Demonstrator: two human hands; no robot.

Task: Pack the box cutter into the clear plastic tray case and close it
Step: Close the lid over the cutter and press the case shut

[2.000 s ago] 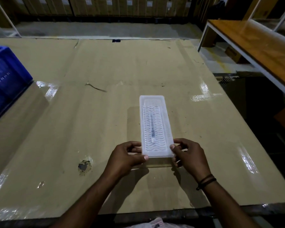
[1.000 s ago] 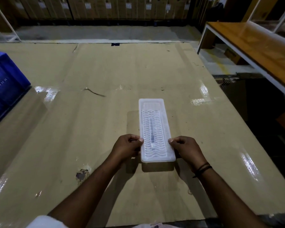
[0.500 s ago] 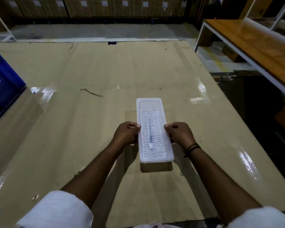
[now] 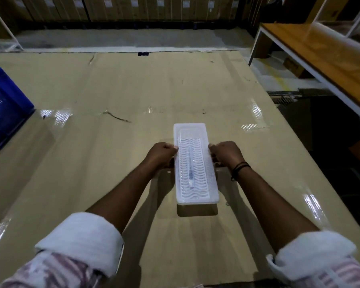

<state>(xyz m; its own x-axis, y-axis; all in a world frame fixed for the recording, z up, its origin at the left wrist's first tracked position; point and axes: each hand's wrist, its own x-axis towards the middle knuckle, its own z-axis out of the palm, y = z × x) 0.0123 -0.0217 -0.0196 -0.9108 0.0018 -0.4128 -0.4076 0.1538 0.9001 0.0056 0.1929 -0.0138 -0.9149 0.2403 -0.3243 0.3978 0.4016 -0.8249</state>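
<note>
The clear plastic tray case (image 4: 193, 192) lies lengthwise on the cardboard-covered table, lid down, with a wavy ribbed top. Through the lid a slim box cutter (image 4: 190, 173) shows faintly along the middle. My left hand (image 4: 161, 155) grips the case's left long edge and my right hand (image 4: 227, 153) grips its right long edge, both a little past the case's middle, fingers curled against the sides.
A blue plastic crate (image 4: 2, 104) stands at the table's left edge. A wooden bench with a white frame (image 4: 320, 53) runs along the right, beyond a dark gap. A thin stray strand (image 4: 116, 117) lies on the cardboard behind the case.
Both hands have slid from the case's near end forward along its long edges. The case has stayed on the table; my arms reach further out.
</note>
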